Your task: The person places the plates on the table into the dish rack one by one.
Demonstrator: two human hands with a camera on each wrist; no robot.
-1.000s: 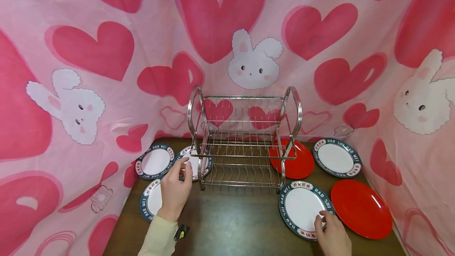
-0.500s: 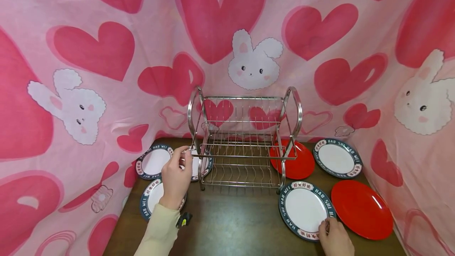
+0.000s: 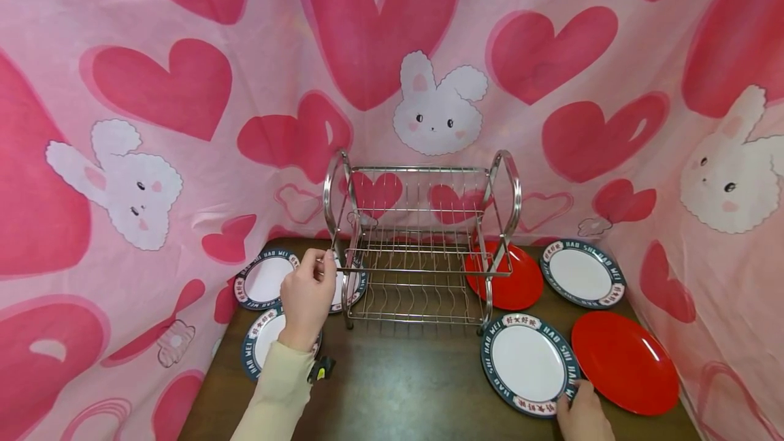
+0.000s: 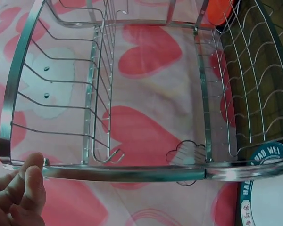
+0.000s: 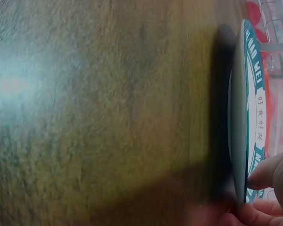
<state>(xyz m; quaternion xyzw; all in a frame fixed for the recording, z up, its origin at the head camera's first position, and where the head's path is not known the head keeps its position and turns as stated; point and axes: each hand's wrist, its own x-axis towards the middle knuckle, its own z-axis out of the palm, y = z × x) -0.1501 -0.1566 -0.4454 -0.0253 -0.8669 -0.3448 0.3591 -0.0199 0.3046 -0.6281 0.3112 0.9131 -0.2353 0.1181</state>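
Observation:
My left hand (image 3: 308, 301) is at the front left corner of the two-tier metal dish rack (image 3: 422, 269). In the left wrist view its thumb and curled fingers (image 4: 34, 186) lie on either side of the rack's corner bar, pinching it. At the lower right of the head view, my right hand (image 3: 584, 414) holds the near right rim of a white plate with a dark patterned border (image 3: 527, 363). The right wrist view shows the thumb on top of this plate's rim (image 5: 252, 117) and fingers under it. No plate stands in the rack.
Left of the rack lie three bordered white plates, including a back-left plate (image 3: 266, 279) and a nearer plate (image 3: 254, 349). On the right are a large red plate (image 3: 625, 363), another red plate (image 3: 511, 281) partly behind the rack, and a bordered plate (image 3: 582, 274). Pink cloth surrounds the table (image 3: 398, 386).
My left hand has moved from above the plate beside the rack to the rack's front corner. My right hand has shifted right and down onto the plate's rim and grips it.

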